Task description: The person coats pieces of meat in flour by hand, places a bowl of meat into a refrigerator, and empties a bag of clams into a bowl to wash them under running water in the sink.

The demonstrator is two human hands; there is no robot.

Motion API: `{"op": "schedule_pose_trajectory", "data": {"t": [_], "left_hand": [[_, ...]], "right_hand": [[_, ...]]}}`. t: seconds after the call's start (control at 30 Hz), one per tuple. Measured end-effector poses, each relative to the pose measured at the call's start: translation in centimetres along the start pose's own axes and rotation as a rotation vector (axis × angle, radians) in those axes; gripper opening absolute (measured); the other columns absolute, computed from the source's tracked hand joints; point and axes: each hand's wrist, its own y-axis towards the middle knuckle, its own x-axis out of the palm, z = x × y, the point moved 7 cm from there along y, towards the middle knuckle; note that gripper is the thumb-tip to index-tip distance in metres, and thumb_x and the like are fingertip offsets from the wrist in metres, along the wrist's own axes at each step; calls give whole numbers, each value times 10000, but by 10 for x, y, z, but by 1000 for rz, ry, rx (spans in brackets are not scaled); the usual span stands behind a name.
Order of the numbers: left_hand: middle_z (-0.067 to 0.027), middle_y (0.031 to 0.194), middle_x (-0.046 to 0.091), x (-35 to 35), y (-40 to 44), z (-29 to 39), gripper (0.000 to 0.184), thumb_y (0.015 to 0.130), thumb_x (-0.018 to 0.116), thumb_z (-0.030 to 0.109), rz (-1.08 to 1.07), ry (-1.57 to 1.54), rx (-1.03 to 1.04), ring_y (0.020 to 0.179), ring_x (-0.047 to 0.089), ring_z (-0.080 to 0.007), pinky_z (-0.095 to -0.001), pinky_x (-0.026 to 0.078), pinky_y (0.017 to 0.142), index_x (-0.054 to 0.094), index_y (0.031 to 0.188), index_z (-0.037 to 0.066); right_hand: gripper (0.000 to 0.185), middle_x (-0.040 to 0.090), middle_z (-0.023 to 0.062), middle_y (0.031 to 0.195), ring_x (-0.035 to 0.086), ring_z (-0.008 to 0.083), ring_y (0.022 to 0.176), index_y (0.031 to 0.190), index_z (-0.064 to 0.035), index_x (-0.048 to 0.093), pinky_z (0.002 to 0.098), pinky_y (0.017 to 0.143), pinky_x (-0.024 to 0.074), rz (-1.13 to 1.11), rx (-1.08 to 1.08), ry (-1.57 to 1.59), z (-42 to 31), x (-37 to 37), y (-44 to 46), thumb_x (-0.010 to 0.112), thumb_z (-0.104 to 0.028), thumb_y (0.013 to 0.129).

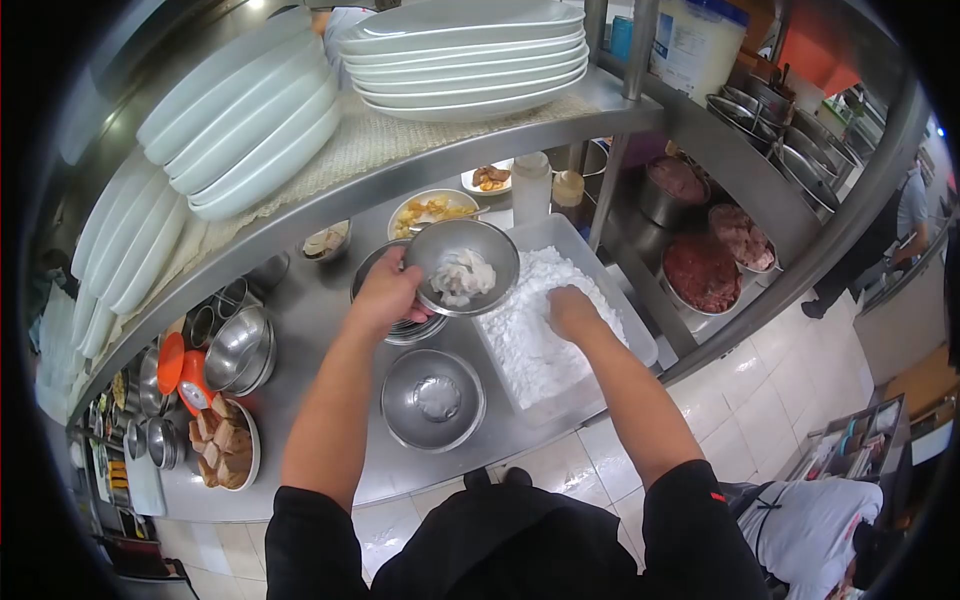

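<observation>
My left hand (388, 292) grips the rim of a metal bowl (503, 262), tilted over the near-left part of a plastic tub (640, 345). Pale, wet-looking raw pieces (463, 277) lie in the bowl; their kind is unclear. White powder (530, 350) fills much of the tub. My right hand (572, 312) is down at the powder, its fingers hidden, so I cannot tell whether they hold anything. Below the left hand stand stacked metal bowls (415, 334). Nearer to me sits another metal bowl (400, 405) with a shiny, clear patch at its bottom.
A shelf with stacked white plates (465, 75) overhangs the counter. Behind the tub stand a squeeze bottle (532, 190) and a dish of yellow food (430, 208). Bowls of minced meat (702, 273) are at right, bread pieces (220, 440) at left. A person in white (815, 530) is lower right.
</observation>
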Motion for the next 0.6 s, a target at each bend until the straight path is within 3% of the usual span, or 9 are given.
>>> {"op": "schedule_pose_trajectory", "data": {"t": [0.03, 0.13, 0.23, 0.33, 0.43, 0.53, 0.57, 0.6], "left_hand": [[-132, 874, 642, 6, 1, 2, 464, 881, 479, 66, -9, 18, 0, 528, 609, -145, -250, 523, 429, 413, 1333, -20], [-144, 832, 642, 18, 8, 4, 499, 889, 491, 63, -33, 81, 57, 525, 621, -167, -275, 525, 446, 381, 1368, -23], [-175, 879, 642, 24, 13, 5, 529, 897, 485, 63, -55, 158, 93, 531, 641, -187, -289, 530, 451, 341, 1397, -32], [-186, 923, 641, 27, 13, 10, 528, 895, 483, 62, -56, 181, 105, 539, 649, -194, -289, 532, 452, 344, 1397, -23], [-183, 964, 630, 40, 18, 6, 544, 894, 483, 62, -123, 127, 67, 563, 646, -198, -293, 535, 464, 331, 1413, 6], [-164, 1012, 600, 58, 21, 2, 578, 890, 486, 55, -202, 21, -53, 589, 612, -196, -299, 534, 491, 314, 1441, 62], [-164, 1020, 597, 62, 21, 3, 570, 892, 485, 57, -219, 2, -57, 589, 611, -196, -299, 532, 482, 320, 1438, 70], [-165, 1028, 594, 66, 20, 1, 562, 895, 484, 60, -233, -19, -65, 589, 609, -195, -300, 529, 473, 327, 1434, 78]], "right_hand": [[344, 610, 252, 1166, 610, 406, 1044, 1098, 25, 640, 410, 877, 523, -12, -91, 20, 2, -2, 0, 648, -161, 809], [517, 561, 260, 1242, 608, 392, 1044, 1259, 43, 556, 409, 869, 538, -291, -5, 474, 16, -10, -13, 695, -144, 797], [605, 551, 222, 1252, 608, 313, 1041, 1332, 70, 483, 395, 869, 546, -321, 356, 1172, 25, -17, -30, 720, -99, 802], [553, 528, 197, 1268, 587, 266, 1056, 1327, 80, 479, 400, 852, 558, -175, 406, 1352, 25, -52, -31, 685, -30, 825], [488, 590, 177, 1199, 607, 240, 1012, 1291, 77, 518, 360, 829, 554, -96, 279, 1296, -1, -100, -22, 668, -47, 844], [396, 661, 84, 1052, 627, 192, 957, 1260, 49, 567, 338, 832, 525, -62, 131, 954, -45, -128, -9, 632, -62, 885], [405, 682, 149, 1081, 652, 258, 985, 1248, 42, 583, 371, 870, 513, -70, 162, 675, -65, -140, -14, 630, -150, 894], [440, 672, 185, 1098, 641, 299, 1029, 1249, 25, 589, 395, 908, 495, -54, 48, 393, -82, -136, -8, 646, -200, 876]]}}
